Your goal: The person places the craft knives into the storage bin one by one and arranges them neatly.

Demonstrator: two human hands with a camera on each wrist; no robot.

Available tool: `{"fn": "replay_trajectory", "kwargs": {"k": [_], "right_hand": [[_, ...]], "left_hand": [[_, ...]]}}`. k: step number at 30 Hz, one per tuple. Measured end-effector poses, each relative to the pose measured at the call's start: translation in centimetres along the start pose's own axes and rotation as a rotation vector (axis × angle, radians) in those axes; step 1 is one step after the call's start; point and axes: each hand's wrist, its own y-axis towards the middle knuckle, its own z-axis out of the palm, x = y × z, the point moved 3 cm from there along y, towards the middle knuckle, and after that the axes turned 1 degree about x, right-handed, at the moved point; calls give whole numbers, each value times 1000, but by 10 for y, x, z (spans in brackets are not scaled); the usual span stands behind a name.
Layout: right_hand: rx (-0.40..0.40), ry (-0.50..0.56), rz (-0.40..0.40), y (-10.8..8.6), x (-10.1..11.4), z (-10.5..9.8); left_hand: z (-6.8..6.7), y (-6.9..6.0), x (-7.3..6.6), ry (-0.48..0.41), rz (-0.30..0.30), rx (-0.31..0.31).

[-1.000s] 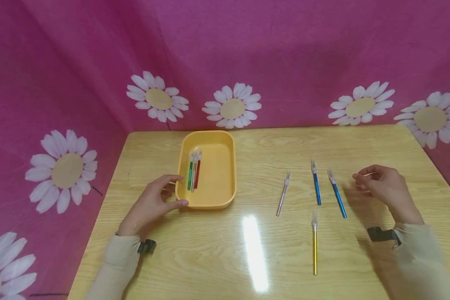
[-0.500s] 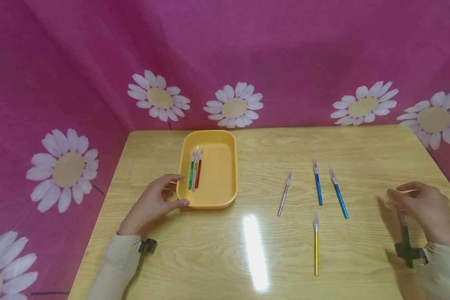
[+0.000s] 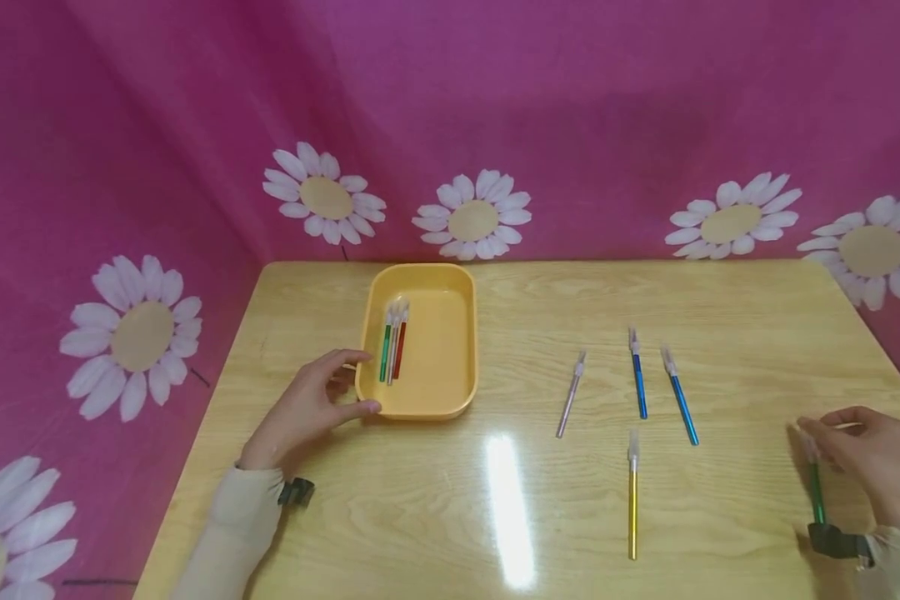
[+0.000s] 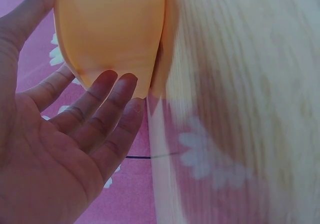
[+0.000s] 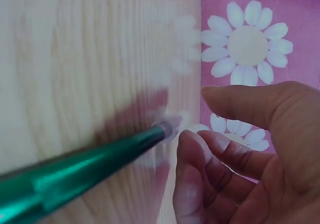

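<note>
My left hand [image 3: 307, 408] rests against the near left corner of a yellow tray [image 3: 461, 408], thumb and fingertips touching its rim and outer wall. In the left wrist view the fingers lie loosely along the tray's wall [image 4: 110, 28]. Inside the tray lie a green, a silvery and a red craft knife [image 3: 398, 354], side by side with clear caps. At the right of the table my right hand [image 3: 873, 458] is over another green craft knife [image 3: 817, 492]. In the right wrist view, thumb and fingers stand apart near the cap of this green craft knife [image 5: 90, 169], not pinching it.
On the wooden table [image 3: 525, 325] lie a pinkish craft knife [image 3: 570, 396], a dark blue one [image 3: 639, 383], a lighter blue one [image 3: 682, 404] and a gold one [image 3: 633, 508]. A magenta flowered cloth [image 3: 570, 100] hangs behind and to the left.
My right hand has moved right and towards me, from beside the blue craft knives to the green one at the table's right. My left hand has stayed at the tray.
</note>
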Motion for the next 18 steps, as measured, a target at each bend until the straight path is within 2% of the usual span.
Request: {"fn": "replay_trajectory", "kwargs": {"k": [5, 12, 18], "right_hand": [[54, 22, 24, -2, -8, 2], [120, 45, 76, -5, -18, 7], [165, 5, 100, -5, -19, 7]], "left_hand": [[0, 2, 0, 15, 38, -2], [0, 4, 0, 17, 50, -5], [1, 5, 0, 22, 39, -4]]}}
